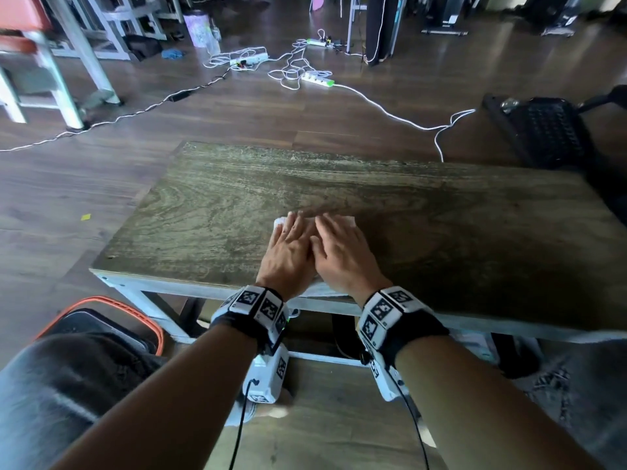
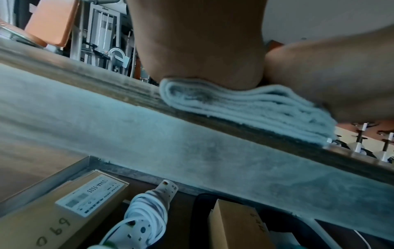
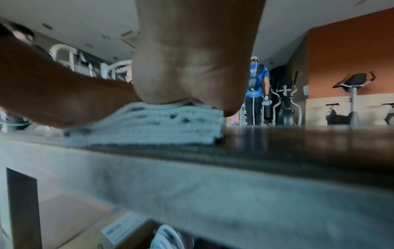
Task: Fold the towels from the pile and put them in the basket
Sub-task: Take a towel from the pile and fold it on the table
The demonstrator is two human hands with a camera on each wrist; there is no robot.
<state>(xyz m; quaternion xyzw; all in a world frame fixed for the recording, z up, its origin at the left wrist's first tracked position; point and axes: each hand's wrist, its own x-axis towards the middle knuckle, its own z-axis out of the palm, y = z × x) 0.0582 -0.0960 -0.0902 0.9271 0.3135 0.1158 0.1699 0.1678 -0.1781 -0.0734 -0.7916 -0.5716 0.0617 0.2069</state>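
Towel (image 1: 346, 220), white, folded: head view, lies on worktop (image 1: 210, 212) under flat, straight fingers of left hand (image 1: 288, 252) and right hand (image 1: 342, 252), side by side, touching. Left wrist view: palm heel presses layered towel (image 2: 245, 107) at worktop edge. Right wrist view: palm rests on towel (image 3: 153, 124); fingers hidden beyond it.

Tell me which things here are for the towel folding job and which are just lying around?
For the job:
- folded white towel, on the wooden table
- left hand and right hand, both pressing flat on the towel

Just lying about:
- white power strips and cables on the floor
- cardboard boxes under the table
- exercise bike
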